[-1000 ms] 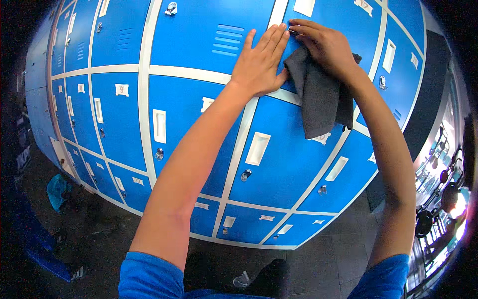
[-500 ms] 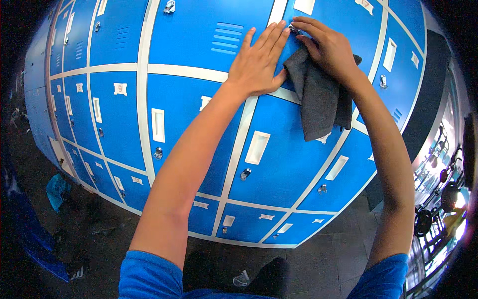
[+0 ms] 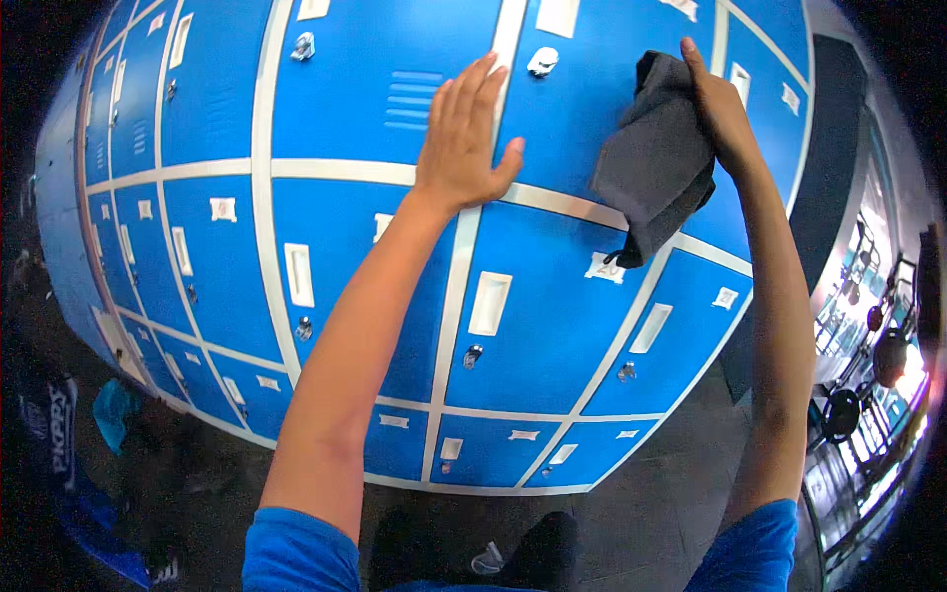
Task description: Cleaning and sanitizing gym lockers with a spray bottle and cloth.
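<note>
The dark grey cloth [image 3: 656,148] hangs in loose folds from the right hand [image 3: 726,111], on that hand's left side, in front of the blue upper locker door [image 3: 567,123]. I see the right hand gripping the cloth at its right edge, one digit pointing up; the cloth hides most of the other fingers from me. The cloth covers part of the door's lower right area, and its lowest tip crosses the bottom edge to the upper right corner of the middle-row door [image 3: 538,326], just beside a white label plate [image 3: 605,268]. From my feed, the left hand [image 3: 462,138] is flat with fingers extended, holding nothing, well apart from the cloth, at the white frame strip [image 3: 510,39] along the upper locker door's left edge. Near that same edge I make out a silver lock [image 3: 542,61], between the left hand and the cloth. Farther out, a teal bag [image 3: 115,414] lies on the dark floor [image 3: 681,439].
</note>
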A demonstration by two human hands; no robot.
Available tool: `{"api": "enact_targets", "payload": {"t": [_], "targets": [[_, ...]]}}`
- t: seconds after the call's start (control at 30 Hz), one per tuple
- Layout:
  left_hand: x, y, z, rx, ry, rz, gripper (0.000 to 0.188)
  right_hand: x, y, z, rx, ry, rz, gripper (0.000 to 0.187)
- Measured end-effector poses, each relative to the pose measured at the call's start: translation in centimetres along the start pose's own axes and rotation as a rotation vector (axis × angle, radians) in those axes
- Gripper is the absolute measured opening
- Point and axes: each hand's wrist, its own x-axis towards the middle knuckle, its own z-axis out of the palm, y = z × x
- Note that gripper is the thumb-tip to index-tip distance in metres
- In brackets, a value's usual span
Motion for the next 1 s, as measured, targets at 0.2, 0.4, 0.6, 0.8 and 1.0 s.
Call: {"api": "enact_targets", "payload": {"t": [0.2, 0.4, 0.6, 0.8, 1.0], "targets": [[-1.5, 1.4, -0.9, 0.025, 0.041, -0.097, 0.066, 0.0, 4.3, -4.7, 0.337, 0.051, 0.016, 0.058], [-4.7, 9.2, -0.1, -0.070, 0.021, -0.086, 0.054, 2.5, 4.4, -1.2, -0.017, 0.754, -0.320, 0.038], [-12.3, 15.6, -2.9, -0.168, -0.165, -0.194, 0.050, -0.8, 3.7, 5.8, -0.101, 0.713, -0.548, 0.013], [-22.0, 21.3, -9.0, -0.295, -0.374, -0.574, 0.049, -14.9, 6.1, 9.1, 0.143, 0.575, -0.353, 0.013], [-23.0, 29.0, -12.2, -0.623, -0.648, -0.961, 0.082, -41.5, 1.4, 10.1, 0.649, 0.262, 0.388, 0.019]]}}
